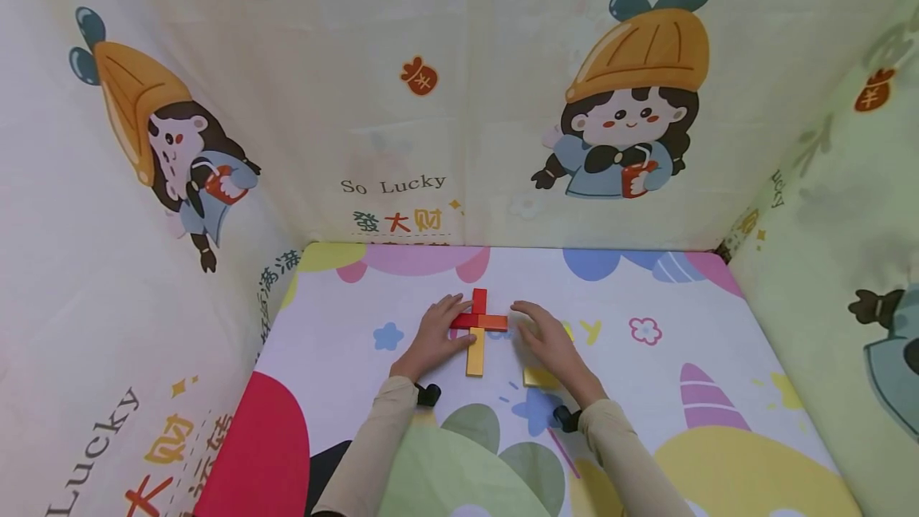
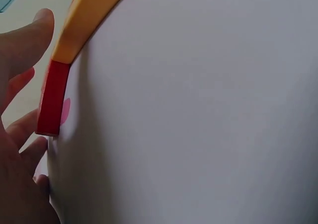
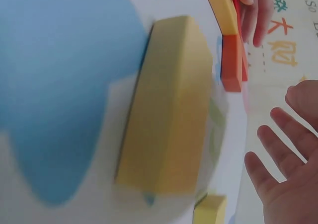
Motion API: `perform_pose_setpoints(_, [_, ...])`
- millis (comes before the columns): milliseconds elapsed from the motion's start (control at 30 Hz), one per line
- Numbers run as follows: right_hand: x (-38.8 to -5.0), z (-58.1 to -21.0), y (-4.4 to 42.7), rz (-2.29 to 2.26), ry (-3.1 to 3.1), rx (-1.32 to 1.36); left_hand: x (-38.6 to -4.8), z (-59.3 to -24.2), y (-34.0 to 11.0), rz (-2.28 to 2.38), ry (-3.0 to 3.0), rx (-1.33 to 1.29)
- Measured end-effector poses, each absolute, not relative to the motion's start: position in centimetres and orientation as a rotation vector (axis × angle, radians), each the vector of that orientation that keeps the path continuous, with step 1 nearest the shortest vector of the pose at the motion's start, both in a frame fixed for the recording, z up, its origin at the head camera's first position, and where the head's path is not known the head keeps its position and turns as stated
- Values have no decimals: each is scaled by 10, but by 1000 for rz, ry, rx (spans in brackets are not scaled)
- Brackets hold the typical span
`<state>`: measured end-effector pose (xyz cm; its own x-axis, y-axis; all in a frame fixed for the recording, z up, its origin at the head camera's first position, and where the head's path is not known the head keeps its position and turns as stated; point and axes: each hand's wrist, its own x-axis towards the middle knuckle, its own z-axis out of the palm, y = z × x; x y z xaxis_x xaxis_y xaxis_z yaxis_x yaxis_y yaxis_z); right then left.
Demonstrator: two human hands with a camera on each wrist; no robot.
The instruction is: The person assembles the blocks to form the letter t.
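Note:
Four-armed cross of blocks on the table: a red block points away, a dark red block left, an orange block right, and a longer yellow-orange block towards me. My left hand is at the cross's left side, fingers extended by the dark red block, thumb by the yellow-orange one; firm contact cannot be told. Right of the orange block, apart from it, my right hand is held with spread fingers and nothing in it. Beneath its wrist lies a yellow block.
Another yellow block lies farther off, mostly covered by my right hand in the head view. The printed tabletop is bounded by patterned cloth walls at the back and both sides.

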<state>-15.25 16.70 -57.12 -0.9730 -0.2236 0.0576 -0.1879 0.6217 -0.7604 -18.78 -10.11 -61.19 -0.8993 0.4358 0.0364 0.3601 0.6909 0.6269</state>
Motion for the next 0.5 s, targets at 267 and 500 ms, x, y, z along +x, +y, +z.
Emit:
perform_pose_setpoints(267, [-139, -574, 192, -1349, 2924, -420, -189, -614, -99, 884, 2824, 683])
perform_pose_setpoints(500, [-132, -580, 217, -1309, 3006, -367, -186, -613, -96, 873, 2858, 658])
